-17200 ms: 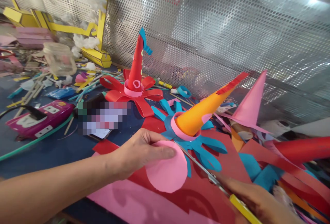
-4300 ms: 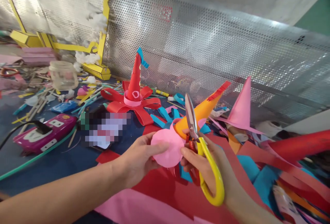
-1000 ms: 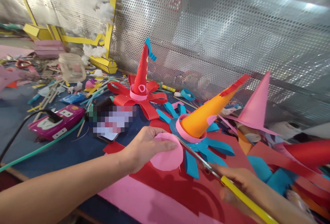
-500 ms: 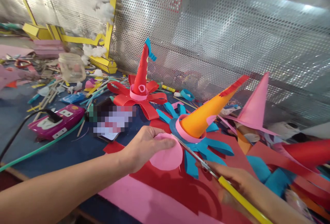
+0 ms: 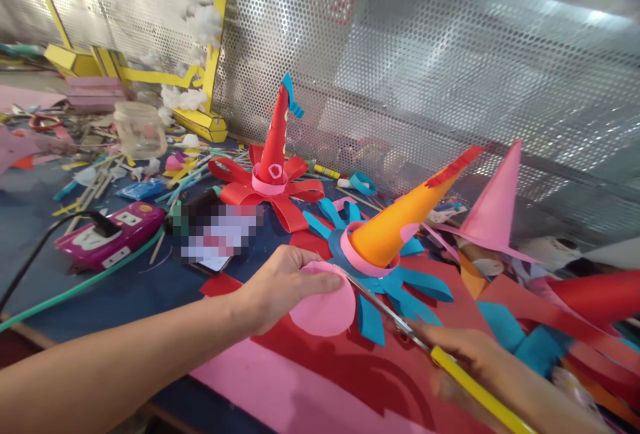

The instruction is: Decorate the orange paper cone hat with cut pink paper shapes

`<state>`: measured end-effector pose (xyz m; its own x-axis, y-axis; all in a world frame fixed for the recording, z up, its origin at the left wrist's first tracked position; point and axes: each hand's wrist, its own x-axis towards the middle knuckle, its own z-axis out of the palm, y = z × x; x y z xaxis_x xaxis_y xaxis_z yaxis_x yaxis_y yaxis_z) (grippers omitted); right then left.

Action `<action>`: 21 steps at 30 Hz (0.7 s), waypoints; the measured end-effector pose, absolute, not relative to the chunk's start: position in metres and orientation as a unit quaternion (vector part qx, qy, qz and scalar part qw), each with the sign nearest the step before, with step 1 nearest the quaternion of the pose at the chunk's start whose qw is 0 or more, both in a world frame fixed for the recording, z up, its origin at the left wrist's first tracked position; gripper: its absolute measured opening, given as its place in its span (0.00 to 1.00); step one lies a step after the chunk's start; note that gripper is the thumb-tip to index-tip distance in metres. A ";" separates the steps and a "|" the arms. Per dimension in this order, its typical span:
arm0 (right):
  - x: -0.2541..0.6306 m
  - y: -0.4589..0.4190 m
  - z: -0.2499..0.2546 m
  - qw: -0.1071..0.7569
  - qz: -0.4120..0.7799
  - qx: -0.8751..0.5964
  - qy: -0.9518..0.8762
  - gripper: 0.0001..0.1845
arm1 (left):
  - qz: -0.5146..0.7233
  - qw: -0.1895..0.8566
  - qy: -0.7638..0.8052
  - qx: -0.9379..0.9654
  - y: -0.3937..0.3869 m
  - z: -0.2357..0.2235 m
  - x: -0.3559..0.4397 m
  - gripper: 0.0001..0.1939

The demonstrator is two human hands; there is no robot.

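Observation:
My left hand pinches a round pink paper disc between thumb and fingers, above red and pink sheets. My right hand, partly blurred, is closed around scissors with yellow handles. Their blades lie at the disc's upper right edge, near my left thumb. Just behind stands an orange paper cone with a pink band and curled blue strips around its base. A red cone with red paper loops rises farther back.
A purple power strip with a black cord and a phone lie to the left. Scraps, sticks and a clear jar fill the back left. A pink cone stands right, before a perforated metal panel.
The scissors and my right hand have shifted slightly down and to the right. The pink disc has moved down a little in my left hand.

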<state>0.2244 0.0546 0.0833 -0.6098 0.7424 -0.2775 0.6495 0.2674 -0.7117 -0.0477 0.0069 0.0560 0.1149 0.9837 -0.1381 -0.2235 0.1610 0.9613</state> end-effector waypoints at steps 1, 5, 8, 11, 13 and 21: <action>0.224 0.055 0.084 0.055 0.416 -0.438 -0.795 0.31 | 0.489 0.616 0.450 0.424 0.007 0.057 -0.048 0.13; 0.221 0.058 0.087 0.076 0.417 -0.418 -0.803 0.30 | 0.475 0.628 0.454 0.417 0.005 0.061 -0.047 0.11; 0.218 0.057 0.093 0.072 0.417 -0.416 -0.805 0.32 | 0.467 0.637 0.448 0.419 0.004 0.062 -0.047 0.10; 0.221 0.055 0.093 0.080 0.427 -0.406 -0.804 0.32 | 0.461 0.641 0.447 0.420 0.004 0.061 -0.047 0.11; 0.227 0.058 0.086 0.105 0.427 -0.403 -0.802 0.32 | 0.457 0.646 0.447 0.417 0.004 0.061 -0.048 0.11; 0.231 0.098 0.059 0.046 0.431 -0.454 -0.779 0.24 | 0.437 0.664 0.456 0.401 0.003 0.070 -0.047 0.08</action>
<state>0.2305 0.0983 0.0592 -0.5834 0.7466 -0.3197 0.6675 0.2165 -0.7125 -0.0473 0.0032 0.0695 0.2030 0.9453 -0.2555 -0.2139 0.2974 0.9305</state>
